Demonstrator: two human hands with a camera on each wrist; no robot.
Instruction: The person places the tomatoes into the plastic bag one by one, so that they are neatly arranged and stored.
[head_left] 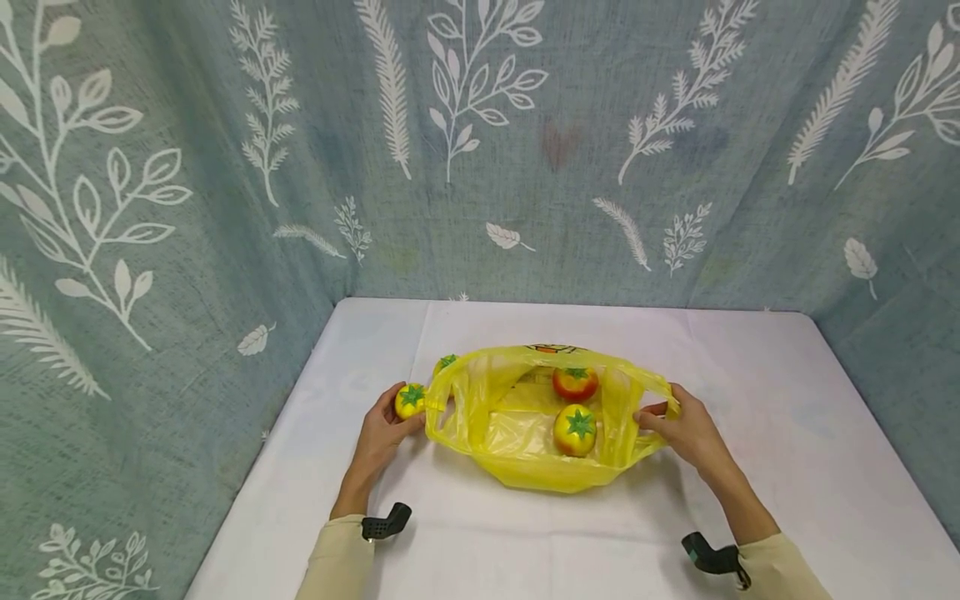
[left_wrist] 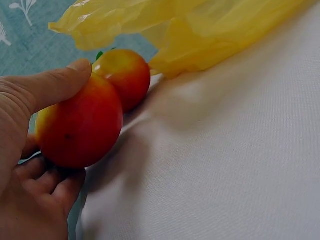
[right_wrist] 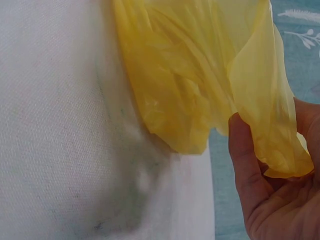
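Observation:
A yellow plastic bag [head_left: 536, 477] lies on the table with its mouth spread wide. Inside it sit a redder tomato [head_left: 575, 387] and a yellower tomato [head_left: 574, 442], each with a green star-shaped top. My left hand [head_left: 381, 432] grips another tomato [left_wrist: 80, 127] beside the bag's left handle, thumb on top and fingers curled beneath. Just past it, a further tomato [left_wrist: 129, 80] rests by the bag, partly hidden behind the handle in the head view. On the other side, my right hand [head_left: 692, 423] holds the bag's right handle [right_wrist: 270, 100] between thumb and fingers.
A white cloth covers the table [head_left: 480, 550], whose rounded far edge meets a blue-green curtain [head_left: 480, 242] with white leaf prints. More curtain hangs along the left and right sides. A black camera [head_left: 387, 522] is strapped to each wrist.

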